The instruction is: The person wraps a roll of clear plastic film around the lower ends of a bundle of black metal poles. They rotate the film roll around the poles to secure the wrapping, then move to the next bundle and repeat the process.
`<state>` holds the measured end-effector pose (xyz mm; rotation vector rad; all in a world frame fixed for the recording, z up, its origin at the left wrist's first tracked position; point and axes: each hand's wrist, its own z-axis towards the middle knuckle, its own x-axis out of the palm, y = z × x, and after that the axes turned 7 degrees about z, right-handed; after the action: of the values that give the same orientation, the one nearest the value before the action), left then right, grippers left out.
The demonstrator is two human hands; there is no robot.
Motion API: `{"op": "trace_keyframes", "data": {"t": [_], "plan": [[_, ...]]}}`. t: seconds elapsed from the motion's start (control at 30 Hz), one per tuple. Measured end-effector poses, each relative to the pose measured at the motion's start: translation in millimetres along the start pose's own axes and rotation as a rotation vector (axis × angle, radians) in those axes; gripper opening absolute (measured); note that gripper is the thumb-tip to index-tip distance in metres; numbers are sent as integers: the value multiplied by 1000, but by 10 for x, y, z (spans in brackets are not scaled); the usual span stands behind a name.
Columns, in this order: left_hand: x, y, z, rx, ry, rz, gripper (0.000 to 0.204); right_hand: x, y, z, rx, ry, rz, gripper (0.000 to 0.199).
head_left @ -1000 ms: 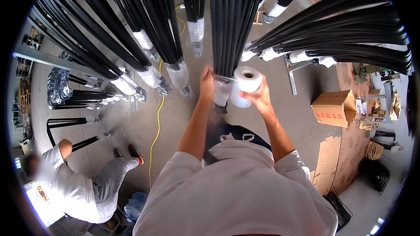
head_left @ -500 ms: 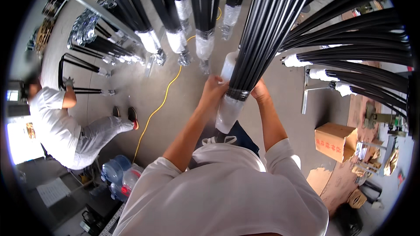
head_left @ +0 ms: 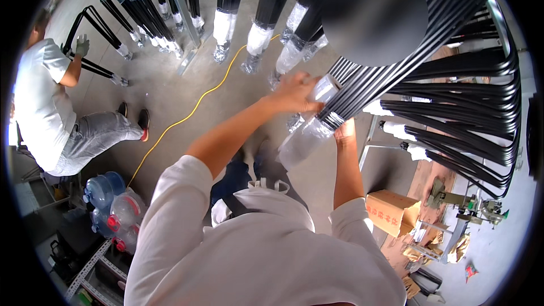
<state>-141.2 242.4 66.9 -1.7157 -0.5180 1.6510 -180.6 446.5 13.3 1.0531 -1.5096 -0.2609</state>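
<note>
A thick bundle of black tubes (head_left: pixel 362 88) slants from the upper right toward my body. Its near end is wrapped in clear plastic and white padding (head_left: pixel 306 139). My left hand (head_left: pixel 296 94) grips a roll of clear stretch film (head_left: pixel 326 89) against the bundle's left side, just above the wrapped end. From the right, my right hand (head_left: pixel 344 129) holds the bundle near the top of that wrap, its fingers partly hidden behind the tubes. A blurred round grey patch covers part of the bundle higher up.
More black tube bundles with wrapped ends (head_left: pixel 258 39) hang ahead and at right (head_left: pixel 453 113). A yellow cable (head_left: pixel 195 107) crosses the floor. Left are a co-worker (head_left: pixel 62 96) and large plastic bottles (head_left: pixel 105 190); right, a cardboard box (head_left: pixel 391 212) and a metal stand (head_left: pixel 368 147).
My view has shifted, so the co-worker and bottles sit farther left. The bundle now leans more to the right. My left hand has moved rightward with the film roll; my right hand stays at the bundle.
</note>
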Motion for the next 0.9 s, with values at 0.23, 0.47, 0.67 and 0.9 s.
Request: {"op": "trace_keyframes", "data": {"t": [0.23,0.47,0.67,0.9], "plan": [[290,4,61,87,338,-1087,70,-338,306,-419,11,-332,-617,42],[532,146,145,201,408,-1351,63,2164,1063,-1193,-462,424,-1756,12],[730,184,241,195,294,-1234,50,2162,778,-395,32,1005,-2537,31],[848,349,273,110,430,-1375,45,2124,743,80,556,1180,-2464,32]]}}
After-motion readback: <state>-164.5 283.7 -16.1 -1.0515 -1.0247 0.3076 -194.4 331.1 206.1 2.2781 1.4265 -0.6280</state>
